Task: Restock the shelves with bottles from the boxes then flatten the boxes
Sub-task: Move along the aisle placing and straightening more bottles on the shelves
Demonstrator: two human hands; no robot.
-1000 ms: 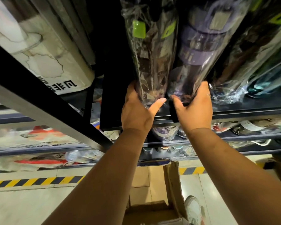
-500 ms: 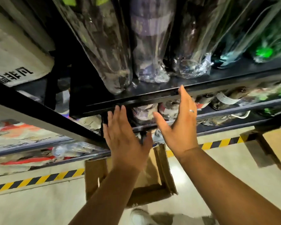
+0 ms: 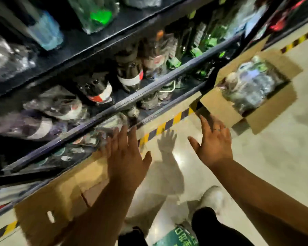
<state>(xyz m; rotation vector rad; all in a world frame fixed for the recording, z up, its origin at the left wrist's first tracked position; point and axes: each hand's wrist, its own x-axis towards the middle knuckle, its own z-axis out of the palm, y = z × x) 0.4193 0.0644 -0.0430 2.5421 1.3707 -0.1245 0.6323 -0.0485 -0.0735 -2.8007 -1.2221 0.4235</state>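
Both my hands are empty with fingers spread, held above the floor in front of the dark metal shelves. My left hand hovers over an open cardboard box at the lower left, whose inside I cannot see well. My right hand reaches toward a second open cardboard box at the right, which holds several plastic-wrapped bottles. Wrapped bottles fill the shelf tiers, some brown with white labels, some green. The view is motion-blurred.
Yellow-and-black hazard tape runs along the floor at the shelf's base. My white shoe and dark trouser leg stand on the glossy pale floor between the two boxes.
Both hands let go of the wrapped bottles on the upper shelf and dropped away, open. My view swung down and right, bringing the full box at the right into sight.
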